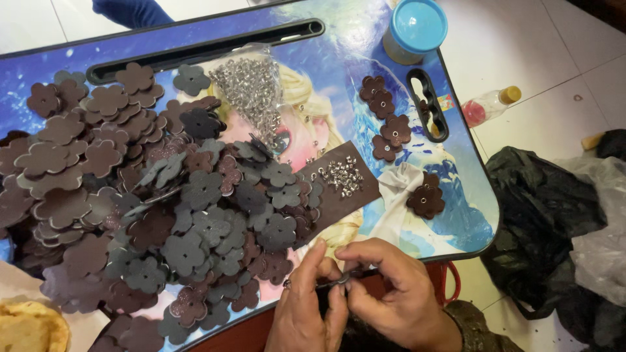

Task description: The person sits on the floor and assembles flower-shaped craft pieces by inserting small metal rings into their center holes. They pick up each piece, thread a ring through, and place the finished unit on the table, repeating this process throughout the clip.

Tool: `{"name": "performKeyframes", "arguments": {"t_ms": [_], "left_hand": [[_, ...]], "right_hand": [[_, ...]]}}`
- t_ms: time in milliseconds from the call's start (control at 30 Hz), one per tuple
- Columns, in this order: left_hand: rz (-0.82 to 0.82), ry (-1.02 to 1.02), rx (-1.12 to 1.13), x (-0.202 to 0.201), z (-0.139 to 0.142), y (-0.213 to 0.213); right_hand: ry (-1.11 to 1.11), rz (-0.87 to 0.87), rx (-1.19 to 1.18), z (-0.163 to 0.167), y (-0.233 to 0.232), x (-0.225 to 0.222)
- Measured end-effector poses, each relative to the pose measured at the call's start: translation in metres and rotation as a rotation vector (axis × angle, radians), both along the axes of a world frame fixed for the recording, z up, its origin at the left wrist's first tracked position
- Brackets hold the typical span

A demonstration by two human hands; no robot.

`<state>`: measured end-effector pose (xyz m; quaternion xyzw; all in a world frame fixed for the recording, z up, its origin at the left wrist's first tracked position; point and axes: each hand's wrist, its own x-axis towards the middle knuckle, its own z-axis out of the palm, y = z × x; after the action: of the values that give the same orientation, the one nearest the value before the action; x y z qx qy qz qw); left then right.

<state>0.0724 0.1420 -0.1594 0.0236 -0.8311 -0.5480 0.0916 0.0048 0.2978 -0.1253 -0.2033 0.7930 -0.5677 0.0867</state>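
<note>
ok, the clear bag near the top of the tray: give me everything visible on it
The clear plastic bag lies flat and crumpled on the picture-printed lap tray, near its upper middle, just below the long black slot. It is filled with small shiny silver metal rivets or eyelets. Its lower end meets the pile of dark flower-shaped leather cutouts, and one grey flower sits beside it. No hand touches it.
</note>
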Motion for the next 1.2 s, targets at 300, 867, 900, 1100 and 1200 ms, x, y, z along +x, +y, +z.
{"name": "performKeyframes", "arguments": {"t_ms": [300,867,900,1100,1200], "left_hand": [[-0.042,0.245,-0.094,-0.004,-0.027,-0.001],[0.038,0.174,0.179,0.003,-0.058,0.015],[0.065,0.165,0.169,0.002,-0.053,0.016],[0.254,0.331,-0.175,-0.018,0.0,-0.011],[0.353,0.275,-0.491,-0.028,0.02,-0.037]], "right_hand": [[-0.243,0.057,-0.199,-0.016,0.007,0.002],[-0.542,-0.083,-0.392,-0.012,-0.002,0.004],[-0.536,-0.058,-0.388,-0.01,-0.004,0.003],[-0.274,-0.1,-0.141,0.02,0.012,-0.035],[-0.057,-0.375,0.036,0.033,0.016,-0.074]]}}
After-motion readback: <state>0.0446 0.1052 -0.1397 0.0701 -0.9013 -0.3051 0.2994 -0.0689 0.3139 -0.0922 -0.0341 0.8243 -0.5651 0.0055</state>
